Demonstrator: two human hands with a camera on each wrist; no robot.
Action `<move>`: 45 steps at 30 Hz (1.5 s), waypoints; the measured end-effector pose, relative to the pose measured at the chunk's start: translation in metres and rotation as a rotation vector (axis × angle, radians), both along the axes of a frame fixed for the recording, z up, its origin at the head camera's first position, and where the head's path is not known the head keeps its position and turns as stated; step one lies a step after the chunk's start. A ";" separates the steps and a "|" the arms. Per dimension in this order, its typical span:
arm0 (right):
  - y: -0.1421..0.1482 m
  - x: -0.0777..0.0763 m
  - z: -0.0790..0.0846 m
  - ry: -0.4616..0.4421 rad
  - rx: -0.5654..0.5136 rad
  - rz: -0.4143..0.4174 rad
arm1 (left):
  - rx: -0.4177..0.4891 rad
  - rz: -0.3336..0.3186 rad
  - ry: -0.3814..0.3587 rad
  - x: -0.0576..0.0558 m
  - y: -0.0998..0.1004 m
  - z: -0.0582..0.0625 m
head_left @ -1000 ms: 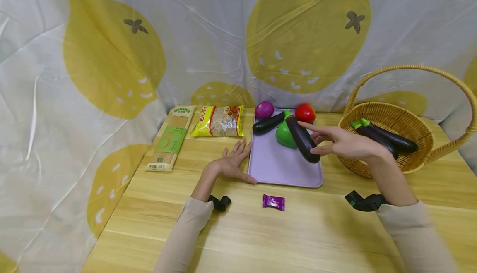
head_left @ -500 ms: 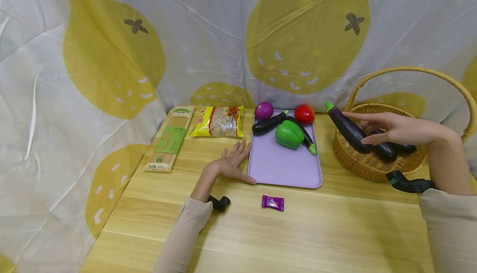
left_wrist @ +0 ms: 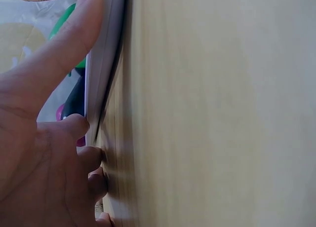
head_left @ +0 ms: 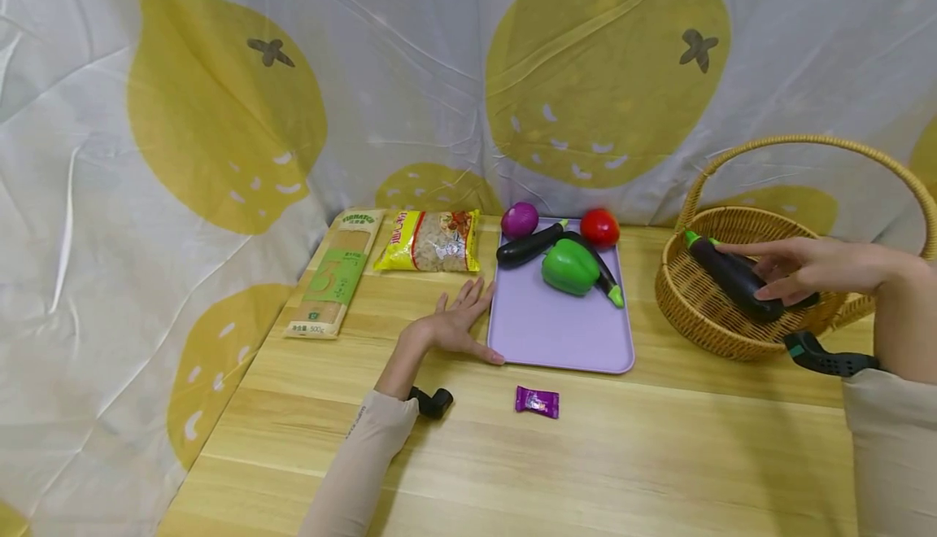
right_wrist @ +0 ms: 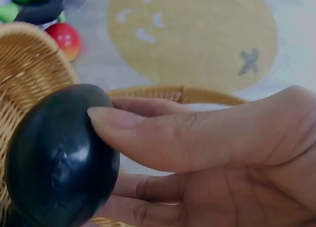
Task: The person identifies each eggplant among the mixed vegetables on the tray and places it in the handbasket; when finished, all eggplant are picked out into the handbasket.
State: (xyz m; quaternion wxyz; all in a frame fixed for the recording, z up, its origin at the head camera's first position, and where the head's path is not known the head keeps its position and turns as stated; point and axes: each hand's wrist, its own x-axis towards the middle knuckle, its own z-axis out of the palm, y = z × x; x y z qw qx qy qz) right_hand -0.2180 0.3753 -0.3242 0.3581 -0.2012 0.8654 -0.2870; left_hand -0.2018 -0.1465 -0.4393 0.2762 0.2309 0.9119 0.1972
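Observation:
My right hand (head_left: 823, 267) pinches a dark eggplant (head_left: 732, 278) between thumb and fingers, inside the wicker basket (head_left: 706, 338). In the right wrist view, the blunt end of that eggplant (right_wrist: 61, 158) faces the camera, with the thumb on its side. Other eggplants lie beneath and behind it, mostly hidden by the hand. My left hand (head_left: 455, 325) rests at the left edge of the lilac tray (head_left: 560, 333), fingers spread and thumb at the near corner. A green bell pepper (head_left: 570, 267), two eggplants, a purple onion (head_left: 520, 220) and a red tomato (head_left: 599, 228) are on or by the tray's far half.
Left of the tray lie a yellow food bag (head_left: 430, 241) and a flat noodle pack (head_left: 337, 272). A small purple wrapped sweet (head_left: 538, 401) lies in front of the tray. The basket's tall handle (head_left: 812, 138) arches over its opening. A lemon-print cloth (head_left: 410, 73) hangs behind the table.
My right hand has carried the eggplant from above the tray rightward and down into the basket. The pepper and an eggplant behind it now show fully on the tray. My left hand stays put.

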 end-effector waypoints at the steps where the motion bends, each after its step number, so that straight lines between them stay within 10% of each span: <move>1: 0.001 0.000 -0.003 -0.004 0.002 -0.009 | -0.001 -0.002 0.000 0.000 0.000 0.000; 45: -0.014 -0.021 -0.038 -0.011 0.130 -0.227 | 0.012 0.002 0.013 0.002 0.001 0.001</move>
